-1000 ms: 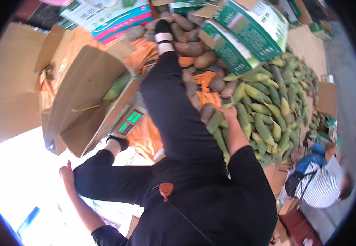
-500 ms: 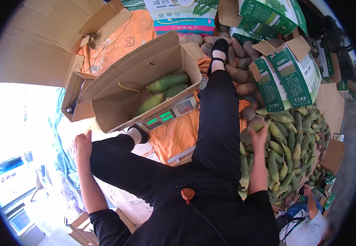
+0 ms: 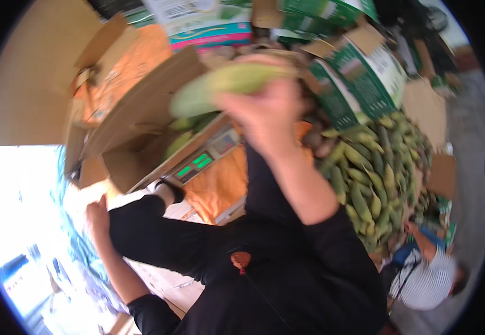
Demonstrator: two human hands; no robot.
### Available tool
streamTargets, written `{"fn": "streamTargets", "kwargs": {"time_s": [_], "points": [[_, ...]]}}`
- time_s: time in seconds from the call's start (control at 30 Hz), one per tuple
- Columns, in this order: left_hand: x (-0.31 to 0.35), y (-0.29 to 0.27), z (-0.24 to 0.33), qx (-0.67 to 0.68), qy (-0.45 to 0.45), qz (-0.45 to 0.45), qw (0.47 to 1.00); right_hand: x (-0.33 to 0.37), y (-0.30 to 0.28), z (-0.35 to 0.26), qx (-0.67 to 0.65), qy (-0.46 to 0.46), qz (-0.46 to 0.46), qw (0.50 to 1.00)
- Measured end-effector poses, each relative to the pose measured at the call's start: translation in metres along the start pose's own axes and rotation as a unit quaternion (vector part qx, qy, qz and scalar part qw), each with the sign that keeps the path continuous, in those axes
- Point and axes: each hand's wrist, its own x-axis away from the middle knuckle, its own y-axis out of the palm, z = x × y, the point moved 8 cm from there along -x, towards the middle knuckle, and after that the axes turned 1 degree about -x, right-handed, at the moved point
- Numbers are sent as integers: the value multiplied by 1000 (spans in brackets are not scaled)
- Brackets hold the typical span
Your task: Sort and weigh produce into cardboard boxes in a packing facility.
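Head view — right hand (image 3: 267, 111) gripping green radish (image 3: 223, 84), left hand (image 3: 97, 218) at knee (image 3: 122, 220)

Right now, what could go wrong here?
1. The right hand grips a long green radish mostly from one end; it might slip and bruise whatever it hits.
2. The radish overlaps the open carton in this view; if they are close, it could knock the carton's wall or the scale beside it.
3. The loose radish pile has no visible restraint, so some might roll if bumped.
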Motion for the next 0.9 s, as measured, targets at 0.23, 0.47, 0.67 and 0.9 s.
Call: {"fn": "streamTargets", "kwargs": {"time_s": [0.23,0.47,0.67,0.9], "points": [[-12,5,-8,-48,28,28,998,20,-5,58,133,67,19,989],[-45,42,-47,30,81,36,996,63,-204,2,271,69,141,950],[-58,49,-57,8,87,40,995,189,-396,25,570,287,209,741],[-65,50,-54,10,81,26,996,331,-446,71,608,525,117,584]]}}
